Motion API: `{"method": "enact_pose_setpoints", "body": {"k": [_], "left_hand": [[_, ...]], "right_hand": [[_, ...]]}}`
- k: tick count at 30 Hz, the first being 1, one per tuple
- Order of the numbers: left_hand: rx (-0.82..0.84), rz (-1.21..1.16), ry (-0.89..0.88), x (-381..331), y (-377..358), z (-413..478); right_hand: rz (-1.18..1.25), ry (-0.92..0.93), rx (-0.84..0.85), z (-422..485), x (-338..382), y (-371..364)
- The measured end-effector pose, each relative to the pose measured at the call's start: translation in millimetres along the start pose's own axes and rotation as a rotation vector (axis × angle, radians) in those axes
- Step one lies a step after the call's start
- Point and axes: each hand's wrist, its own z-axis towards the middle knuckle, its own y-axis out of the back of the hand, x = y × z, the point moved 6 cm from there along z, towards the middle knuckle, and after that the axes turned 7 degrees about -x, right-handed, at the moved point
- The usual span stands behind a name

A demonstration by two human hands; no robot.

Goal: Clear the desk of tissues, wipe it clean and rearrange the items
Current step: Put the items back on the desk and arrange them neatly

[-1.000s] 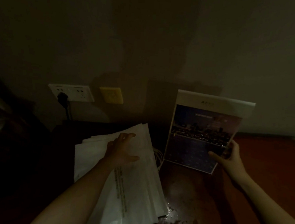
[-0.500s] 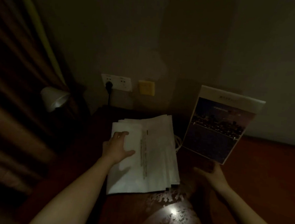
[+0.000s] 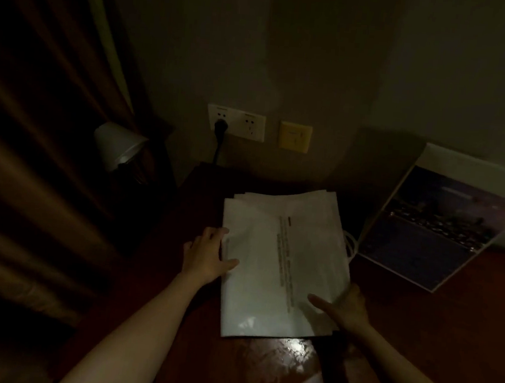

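White paper stack (image 3: pixel 281 264), flanked by the flat, spread left hand (image 3: pixel 205 257) and right hand (image 3: pixel 344 309): rearranging step; next, square its edges

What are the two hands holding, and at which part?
Both touch the paper stack: left hand at its left edge, right hand at its lower right edge, thumbs on top. A real grip cannot be told.

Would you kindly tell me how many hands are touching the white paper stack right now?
2. The left hand rests on the white paper stack's left edge, thumb on top; the right hand meets its lower right corner.
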Motion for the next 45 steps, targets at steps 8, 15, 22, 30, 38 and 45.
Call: {"method": "enact_pose_setpoints", "body": {"k": [8, 15, 22, 30, 38, 45], "left_hand": [[0.105, 0.025, -0.165, 41, -14, 62], [0.153, 0.066, -0.273, 39, -24, 78], [0.112, 0.013, -0.199, 50, -8, 68], [0.109, 0.058, -0.102, 69, 10, 26], [0.083, 0.093, -0.097, 65, 15, -20], [0.068, 0.093, -0.002, 104, 21, -40]], "right_hand": [[-0.256, -0.242, -0.096, 8, 8, -33], [-0.038, -0.221, -0.097, 3, 14, -41], [0.333, -0.374, 0.004, -3, 18, -44], [0.516, -0.361, 0.135, -36, 8, -47], [0.414, -0.239, 0.165, -70, -8, -72], [0.341, -0.160, 0.118, -96, -7, -99]]}}
